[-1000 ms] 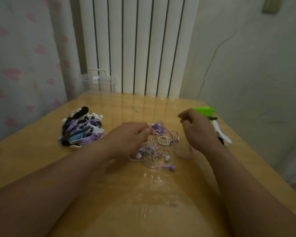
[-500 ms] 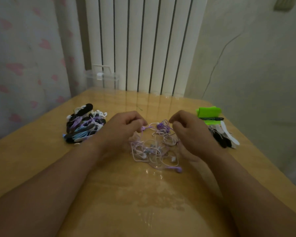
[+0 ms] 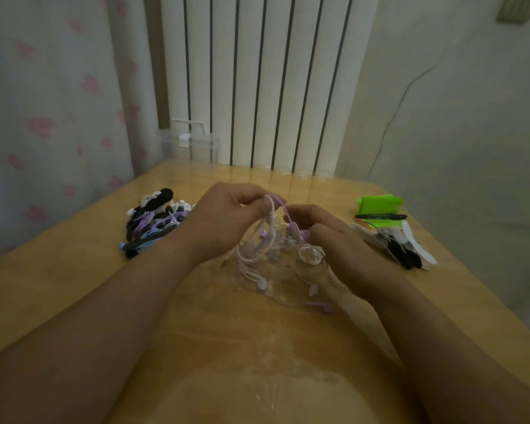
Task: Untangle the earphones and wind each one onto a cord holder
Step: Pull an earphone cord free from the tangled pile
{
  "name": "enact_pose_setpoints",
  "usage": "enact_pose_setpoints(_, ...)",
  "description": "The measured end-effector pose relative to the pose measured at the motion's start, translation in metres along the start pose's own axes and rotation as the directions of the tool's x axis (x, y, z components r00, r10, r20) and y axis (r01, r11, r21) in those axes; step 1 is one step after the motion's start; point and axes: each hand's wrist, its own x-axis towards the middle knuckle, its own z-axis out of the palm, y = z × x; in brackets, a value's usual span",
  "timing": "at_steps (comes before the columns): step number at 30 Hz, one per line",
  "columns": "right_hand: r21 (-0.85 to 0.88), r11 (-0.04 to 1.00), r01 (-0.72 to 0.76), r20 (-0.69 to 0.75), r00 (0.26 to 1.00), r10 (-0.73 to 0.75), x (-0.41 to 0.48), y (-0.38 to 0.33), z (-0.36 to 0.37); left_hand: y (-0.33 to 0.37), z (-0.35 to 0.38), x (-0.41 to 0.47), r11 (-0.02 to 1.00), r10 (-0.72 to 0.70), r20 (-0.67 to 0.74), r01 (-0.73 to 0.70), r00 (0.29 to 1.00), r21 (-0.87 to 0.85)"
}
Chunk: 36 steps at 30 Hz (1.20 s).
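Handling earphones (image 3: 273, 258): light, limp, snag-prone, I judge; centre of table (image 3: 74, 286), partly lifted.
Left hand (image 3: 224, 218): pinches pink loop at tangle's 12 o'clock.
Right hand (image 3: 331, 240): fingers curled on cords, 2 o'clock.
Strand: I'd take one near a bud.
Cord holders (image 3: 416, 255): 3 o'clock.

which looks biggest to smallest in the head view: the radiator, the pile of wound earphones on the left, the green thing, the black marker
1. radiator, though it is farthest away
2. pile of wound earphones
3. green thing
4. black marker: about as long as the green thing, but far thinner
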Motion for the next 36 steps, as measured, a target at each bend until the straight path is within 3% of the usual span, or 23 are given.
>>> enact_pose_setpoints(4,0.238,0.971,0.008,0.008,1.0,-0.01,-0.003,-0.008,0.003,0.028,-0.002,0.017,0.997,0.043,-0.084,-0.038,0.996,0.066)
enact_pose_setpoints(7,0.452,0.891,0.048,-0.057,0.998,-0.025,-0.012,-0.008,0.001,0.032,0.0,0.02,0.999,0.0,-0.06,0.003,0.998,0.051)
enact_pose_setpoints(12,0.674,0.732,-0.099,-0.162,0.947,0.277,-0.001,-0.004,0.003,0.002,0.01,0.006,0.99,-0.14,0.008,0.14,0.99,0.014)
enact_pose_setpoints(14,0.665,0.744,-0.073,-0.247,0.918,0.311,0.001,-0.003,0.002,-0.012,0.008,-0.003,0.982,-0.187,0.08,0.186,0.979,0.022)
enact_pose_setpoints(16,0.512,0.857,-0.066,-0.367,0.885,0.287,0.002,-0.002,0.0,-0.02,0.003,-0.012,0.965,-0.258,0.239,0.264,0.936,0.009)
enact_pose_setpoints(18,0.461,0.887,-0.031,-0.419,0.874,0.248,0.001,-0.003,-0.002,-0.026,-0.005,-0.014,0.947,-0.3,0.333,0.321,0.894,-0.009)
enact_pose_setpoints(24,0.539,0.833,0.123,-0.457,0.874,0.167,0.001,-0.006,-0.012,-0.027,-0.007,-0.014,0.947,-0.293,0.096,0.303,0.951,-0.108)
enact_pose_setpoints(28,0.611,0.765,0.205,-0.401,0.913,0.075,-0.004,-0.015,-0.012,-0.017,0.009,-0.016,0.992,-0.098,-0.038,0.101,0.994,0.081)
enact_pose_setpoints(32,0.637,0.733,0.238,-0.302,0.952,-0.046,-0.011,-0.024,-0.008,0.0,0.037,-0.014,0.984,-0.041,0.074,0.027,0.996,0.179)
enact_pose_setpoints(36,0.603,0.755,0.257,-0.355,0.934,-0.034,-0.01,-0.024,-0.011,-0.008,0.043,-0.014,0.982,-0.022,0.158,-0.008,0.987,0.187)
